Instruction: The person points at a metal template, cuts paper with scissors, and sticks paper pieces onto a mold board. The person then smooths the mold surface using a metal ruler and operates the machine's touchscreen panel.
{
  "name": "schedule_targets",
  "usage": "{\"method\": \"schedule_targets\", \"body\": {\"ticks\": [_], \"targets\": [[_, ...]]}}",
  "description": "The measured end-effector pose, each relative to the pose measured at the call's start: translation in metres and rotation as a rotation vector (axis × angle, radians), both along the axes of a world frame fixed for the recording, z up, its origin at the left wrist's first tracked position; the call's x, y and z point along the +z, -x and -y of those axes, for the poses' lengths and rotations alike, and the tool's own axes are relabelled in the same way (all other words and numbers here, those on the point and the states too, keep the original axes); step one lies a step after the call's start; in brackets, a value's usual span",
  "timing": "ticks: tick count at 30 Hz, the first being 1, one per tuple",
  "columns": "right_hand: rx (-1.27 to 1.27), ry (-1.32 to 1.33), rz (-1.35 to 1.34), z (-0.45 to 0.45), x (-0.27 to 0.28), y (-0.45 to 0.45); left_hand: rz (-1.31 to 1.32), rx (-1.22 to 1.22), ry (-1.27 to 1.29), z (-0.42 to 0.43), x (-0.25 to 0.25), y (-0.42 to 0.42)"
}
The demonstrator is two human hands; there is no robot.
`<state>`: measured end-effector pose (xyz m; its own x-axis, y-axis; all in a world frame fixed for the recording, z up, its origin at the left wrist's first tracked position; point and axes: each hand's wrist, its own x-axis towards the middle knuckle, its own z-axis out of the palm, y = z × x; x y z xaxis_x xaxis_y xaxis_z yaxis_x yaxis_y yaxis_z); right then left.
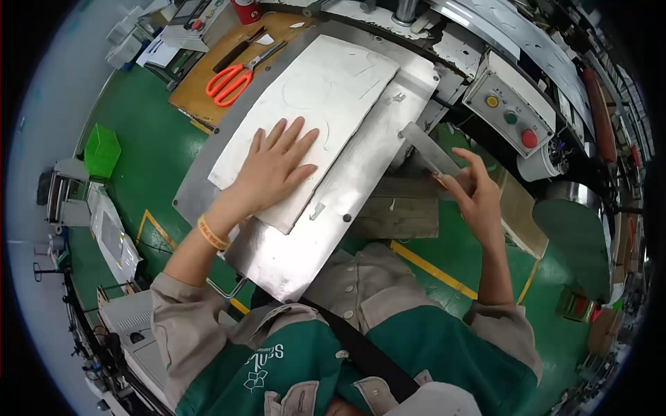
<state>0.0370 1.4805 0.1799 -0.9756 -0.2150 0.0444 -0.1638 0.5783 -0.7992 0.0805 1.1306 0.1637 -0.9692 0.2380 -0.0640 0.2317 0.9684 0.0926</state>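
Note:
My left hand (277,166) lies flat, fingers spread, on a white sheet (333,83) with faint curved lines. The sheet rests on a shiny metal plate (277,260) and leaves the plate's right side bare. My right hand (477,191) is raised off the plate's right edge, thumb and index finger apart. A flat metal strip (427,147) runs from the plate's edge towards the gap between them, with a small orange piece (439,180) near my thumb. Whether the curled fingers touch the strip cannot be made out.
Orange-handled scissors (232,83) and a dark-handled tool (236,54) lie on a wooden board (191,93) at the upper left. A control box (510,111) with yellow, green and red buttons stands at the right. A green bin (102,152) is far left.

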Motion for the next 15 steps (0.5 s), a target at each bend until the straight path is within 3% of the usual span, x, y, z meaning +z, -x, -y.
{"method": "schedule_targets", "body": {"ticks": [2, 6, 7, 11, 15], "targets": [[0.104, -0.002, -0.170, -0.016, -0.022, 0.047, 0.242, 0.051, 0.071, -0.009, 0.049, 0.017], [0.179, -0.094, -0.186, -0.011, -0.037, 0.101, -0.202, 0.231, -0.280, -0.030, 0.071, 0.064], [0.194, -0.088, -0.222, -0.009, -0.041, 0.110, -0.264, 0.241, -0.402, -0.032, 0.065, 0.080], [0.215, -0.137, -0.100, 0.004, -0.040, 0.126, -0.337, 0.382, -0.325, -0.025, 0.009, 0.141], [0.220, -0.053, -0.239, 0.015, -0.051, 0.130, -0.296, 0.410, -0.250, -0.014, -0.029, 0.171]]}}
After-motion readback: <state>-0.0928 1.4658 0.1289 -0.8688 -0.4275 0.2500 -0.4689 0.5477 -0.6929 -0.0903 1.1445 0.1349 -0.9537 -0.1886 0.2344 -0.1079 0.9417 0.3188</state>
